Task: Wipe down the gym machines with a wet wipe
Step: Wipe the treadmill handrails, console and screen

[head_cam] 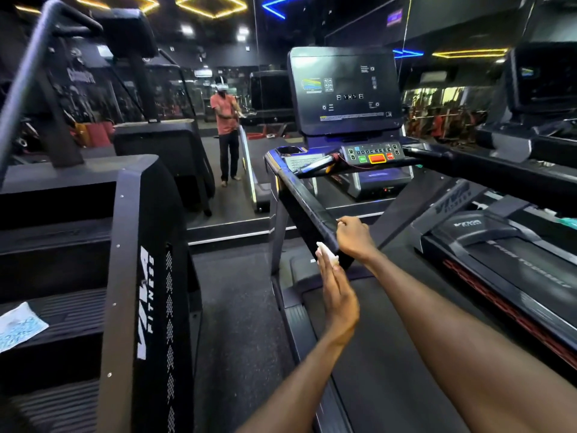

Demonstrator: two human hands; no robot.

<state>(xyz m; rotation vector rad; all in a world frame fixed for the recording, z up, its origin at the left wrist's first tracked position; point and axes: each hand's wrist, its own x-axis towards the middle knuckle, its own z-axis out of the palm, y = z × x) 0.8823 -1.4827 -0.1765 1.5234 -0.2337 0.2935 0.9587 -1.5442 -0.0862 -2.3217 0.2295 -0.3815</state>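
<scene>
Head view: left hand, fingers straight, presses the wet wipe against the treadmill's left handrail at its near end; right hand grips the rail. Judged next: slide the wipe farther along toward the console.

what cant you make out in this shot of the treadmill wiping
Head view:
- Right hand fingertips: curled over the black padded treadmill handrail, hidden behind it.
- White wet wipe: mostly covered by the flat left hand.
- Black treadmill console screen: icons too small to read.
</scene>
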